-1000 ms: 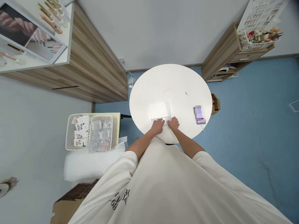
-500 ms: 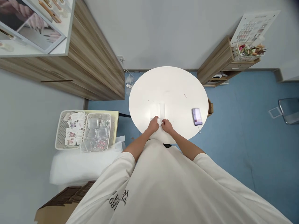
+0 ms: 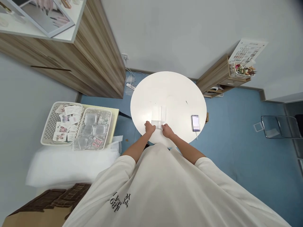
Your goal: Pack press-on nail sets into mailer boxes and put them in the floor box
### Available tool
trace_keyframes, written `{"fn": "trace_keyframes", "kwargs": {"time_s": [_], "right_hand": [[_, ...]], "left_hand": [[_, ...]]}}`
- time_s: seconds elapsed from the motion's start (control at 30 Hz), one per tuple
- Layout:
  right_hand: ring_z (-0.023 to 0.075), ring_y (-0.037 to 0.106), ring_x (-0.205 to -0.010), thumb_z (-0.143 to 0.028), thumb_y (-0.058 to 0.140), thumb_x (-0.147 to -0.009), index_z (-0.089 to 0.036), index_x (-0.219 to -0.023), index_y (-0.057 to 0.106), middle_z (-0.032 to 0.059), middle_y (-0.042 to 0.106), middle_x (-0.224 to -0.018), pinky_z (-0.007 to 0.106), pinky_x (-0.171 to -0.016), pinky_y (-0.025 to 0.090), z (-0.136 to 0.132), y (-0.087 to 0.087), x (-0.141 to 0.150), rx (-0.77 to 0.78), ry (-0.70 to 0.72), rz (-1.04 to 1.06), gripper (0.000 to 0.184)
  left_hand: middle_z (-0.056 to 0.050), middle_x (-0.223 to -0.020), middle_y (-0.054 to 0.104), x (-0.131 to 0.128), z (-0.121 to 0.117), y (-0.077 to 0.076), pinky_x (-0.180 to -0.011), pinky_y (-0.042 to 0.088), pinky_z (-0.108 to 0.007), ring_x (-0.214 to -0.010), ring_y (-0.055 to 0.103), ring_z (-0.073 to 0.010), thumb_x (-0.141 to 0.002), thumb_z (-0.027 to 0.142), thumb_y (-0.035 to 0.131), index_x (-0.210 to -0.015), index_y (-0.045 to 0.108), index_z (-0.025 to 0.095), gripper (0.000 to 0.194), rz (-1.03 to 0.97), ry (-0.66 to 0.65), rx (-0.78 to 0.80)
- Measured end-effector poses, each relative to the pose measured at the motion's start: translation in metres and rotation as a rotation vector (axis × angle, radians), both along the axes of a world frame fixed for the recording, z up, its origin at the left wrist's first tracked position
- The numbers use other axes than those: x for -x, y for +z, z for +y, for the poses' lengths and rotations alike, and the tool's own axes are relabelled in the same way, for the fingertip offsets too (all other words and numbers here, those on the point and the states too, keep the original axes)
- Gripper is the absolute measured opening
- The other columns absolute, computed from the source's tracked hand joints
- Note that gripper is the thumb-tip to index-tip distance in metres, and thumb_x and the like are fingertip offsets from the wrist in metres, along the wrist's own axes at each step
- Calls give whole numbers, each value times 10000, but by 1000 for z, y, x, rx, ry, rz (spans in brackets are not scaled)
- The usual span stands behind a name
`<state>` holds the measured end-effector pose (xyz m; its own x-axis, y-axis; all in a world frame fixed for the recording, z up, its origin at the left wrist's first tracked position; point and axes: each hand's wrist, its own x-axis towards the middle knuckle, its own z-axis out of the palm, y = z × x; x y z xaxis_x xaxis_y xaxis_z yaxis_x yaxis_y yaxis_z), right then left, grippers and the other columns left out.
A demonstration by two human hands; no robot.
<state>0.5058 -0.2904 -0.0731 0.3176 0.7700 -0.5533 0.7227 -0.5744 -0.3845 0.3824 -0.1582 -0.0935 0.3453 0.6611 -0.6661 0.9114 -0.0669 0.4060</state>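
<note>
On the round white table (image 3: 180, 90), close to my body, lies a pale, partly see-through flat piece (image 3: 155, 124); its exact kind is too small to make out. My left hand (image 3: 149, 127) has its fingers closed at the left edge of this piece. At its right end my right hand (image 3: 167, 130) pinches the piece between thumb and fingers. Just beyond my hands are two more pale strips, a whitish one (image 3: 155, 112) on the left and a greyish translucent one (image 3: 163, 112) beside it.
A phone (image 3: 195, 122) with a cable lies at the table's right. To the left, white baskets hold printed cards (image 3: 62, 127) and clear plastic boxes (image 3: 91, 119). Wooden cabinets (image 3: 101, 53) stand left and right behind the table. A metal-framed chair (image 3: 271, 126) is far right.
My hands have moved apart, the left one going left, and the pale piece between them now shows wider. The head view has shifted and tilted slightly.
</note>
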Motion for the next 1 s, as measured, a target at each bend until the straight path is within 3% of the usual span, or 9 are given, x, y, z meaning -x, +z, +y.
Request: {"fn": "trace_keyframes", "kwargs": {"time_s": [0.17, 0.3, 0.4, 0.53, 0.67, 0.83, 1.0], "right_hand": [[250, 604, -1058, -95, 449, -939, -134, -1351, 573, 176, 551, -1275, 335, -945, 491, 2, 1, 1, 38, 38, -17, 432], [263, 562, -1161, -101, 460, -933, -139, -1438, 499, 173, 518, -1321, 336, -961, 472, 1, 2, 3, 78, 77, -57, 508], [286, 526, -1193, -114, 471, -924, -143, -1485, 446, 180, 490, -1363, 366, -965, 461, -1, 4, 4, 97, 118, -82, 562], [319, 479, -1212, -119, 478, -908, -139, -1554, 345, 201, 455, -1415, 425, -984, 433, -7, 6, 9, 87, 169, -118, 661], [326, 434, -1244, -126, 513, -885, -129, -1594, 256, 203, 417, -1463, 428, -1014, 397, -16, 3, 13, 62, 191, -136, 754], [330, 421, -1259, -111, 534, -847, -116, -1579, 288, 199, 406, -1493, 438, -1044, 372, -26, -6, 13, -13, 171, -108, 772], [306, 453, -1248, -84, 479, -857, -122, -1524, 382, 183, 447, -1475, 433, -1043, 387, -38, -9, 10, -147, 101, -6, 675]], "left_hand": [[-109, -1070, 697, -1, 9, -10, -688, 523, -335, -912, 704, -248, -904, 369, 597, -1301, 455, 205, 453, -80, 5, 74], [-39, -907, 671, -3, 15, -15, -691, 482, -299, -832, 675, -206, -902, 387, 635, -1004, 559, 231, 201, -62, 68, 133], [1, -820, 622, -7, 13, -14, -670, 440, -260, -760, 621, -163, -876, 301, 662, -842, 530, 225, 155, -151, 66, 105], [23, -815, 614, -20, 0, -8, -674, 420, -233, -748, 571, -135, -854, 200, 646, -818, 532, 223, 122, -310, -48, 95], [14, -838, 643, -35, -14, -4, -687, 433, -246, -747, 571, -143, -843, 178, 635, -857, 586, 222, 68, -292, -123, 81], [-51, -944, 706, -47, -16, -4, -752, 484, -276, -854, 634, -182, -837, 180, 634, -852, 678, 190, 48, -240, -209, 19], [-75, -1106, 752, -46, -12, -6, -920, 503, -306, -1046, 664, -215, -915, 159, 508, -955, 751, 181, 247, -268, -289, 70]]}}
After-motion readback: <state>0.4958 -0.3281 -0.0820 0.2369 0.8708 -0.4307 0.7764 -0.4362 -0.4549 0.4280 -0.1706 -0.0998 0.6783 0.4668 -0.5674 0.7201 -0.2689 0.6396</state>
